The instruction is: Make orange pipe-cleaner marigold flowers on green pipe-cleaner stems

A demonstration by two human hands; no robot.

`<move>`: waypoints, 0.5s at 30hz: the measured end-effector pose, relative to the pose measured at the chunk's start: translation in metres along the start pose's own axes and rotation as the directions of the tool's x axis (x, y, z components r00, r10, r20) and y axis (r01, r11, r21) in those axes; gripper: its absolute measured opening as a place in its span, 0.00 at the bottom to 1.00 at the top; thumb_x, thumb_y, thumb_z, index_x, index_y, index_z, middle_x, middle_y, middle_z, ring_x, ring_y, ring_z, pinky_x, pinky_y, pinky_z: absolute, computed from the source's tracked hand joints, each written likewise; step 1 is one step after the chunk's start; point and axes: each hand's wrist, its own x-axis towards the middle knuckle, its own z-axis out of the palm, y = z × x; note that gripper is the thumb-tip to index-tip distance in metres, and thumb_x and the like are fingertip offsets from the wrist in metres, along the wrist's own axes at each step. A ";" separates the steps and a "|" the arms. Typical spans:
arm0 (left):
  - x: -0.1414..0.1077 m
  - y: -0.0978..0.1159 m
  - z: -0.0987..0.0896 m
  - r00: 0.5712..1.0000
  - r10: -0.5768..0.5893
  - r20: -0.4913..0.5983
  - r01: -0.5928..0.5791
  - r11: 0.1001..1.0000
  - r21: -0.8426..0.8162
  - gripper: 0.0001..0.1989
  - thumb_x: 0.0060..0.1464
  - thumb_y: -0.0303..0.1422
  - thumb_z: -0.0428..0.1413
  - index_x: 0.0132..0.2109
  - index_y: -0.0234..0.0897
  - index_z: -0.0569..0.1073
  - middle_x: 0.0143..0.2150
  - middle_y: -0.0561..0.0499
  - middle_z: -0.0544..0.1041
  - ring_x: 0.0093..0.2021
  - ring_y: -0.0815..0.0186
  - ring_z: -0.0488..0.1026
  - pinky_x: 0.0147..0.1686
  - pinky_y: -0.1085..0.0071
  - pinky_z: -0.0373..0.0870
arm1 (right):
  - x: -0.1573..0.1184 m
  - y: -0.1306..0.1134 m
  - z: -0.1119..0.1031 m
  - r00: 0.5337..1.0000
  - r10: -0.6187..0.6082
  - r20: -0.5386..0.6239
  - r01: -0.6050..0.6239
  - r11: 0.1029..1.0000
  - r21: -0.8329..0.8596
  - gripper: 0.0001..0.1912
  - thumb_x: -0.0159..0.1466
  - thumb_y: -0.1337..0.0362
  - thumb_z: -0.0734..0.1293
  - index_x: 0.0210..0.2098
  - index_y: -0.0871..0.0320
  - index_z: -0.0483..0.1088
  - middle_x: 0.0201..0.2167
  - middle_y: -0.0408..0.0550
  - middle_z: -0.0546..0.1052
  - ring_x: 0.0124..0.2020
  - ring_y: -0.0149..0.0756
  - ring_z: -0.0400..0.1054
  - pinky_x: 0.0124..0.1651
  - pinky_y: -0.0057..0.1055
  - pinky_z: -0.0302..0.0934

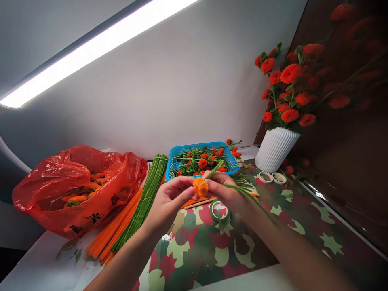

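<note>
Between both hands, above the patterned mat, is an orange pipe-cleaner flower (200, 187). My left hand (175, 192) pinches its left side between thumb and fingertips. My right hand (223, 190) grips it from the right, with green pipe-cleaner stems (214, 169) sticking out above and behind the fingers. A long green strand also trails back over the right wrist. Just below the right hand, a roll of green tape (220, 211) lies on the mat. Partly hidden behind the hands is a thin wooden stick (198, 203).
A blue basket (171, 161) of red flowers stands behind the hands. Left are green pipe cleaners (147, 198), orange pipe cleaners (121, 226) and a red plastic bag (79, 157) holding orange flowers. On the right are a white vase (274, 149) with red flowers and two tape rolls (279, 178).
</note>
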 end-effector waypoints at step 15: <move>-0.003 0.010 0.000 0.991 -0.131 0.019 0.124 0.968 0.216 0.09 0.49 0.36 0.65 0.36 0.36 0.79 0.32 0.49 0.81 0.33 0.67 0.76 0.35 0.74 0.73 | 0.004 -0.009 -0.017 0.989 0.036 0.145 -0.006 0.979 -0.203 0.16 0.63 0.52 0.66 0.30 0.60 0.69 0.27 0.41 0.68 0.30 0.28 0.63 0.38 0.27 0.60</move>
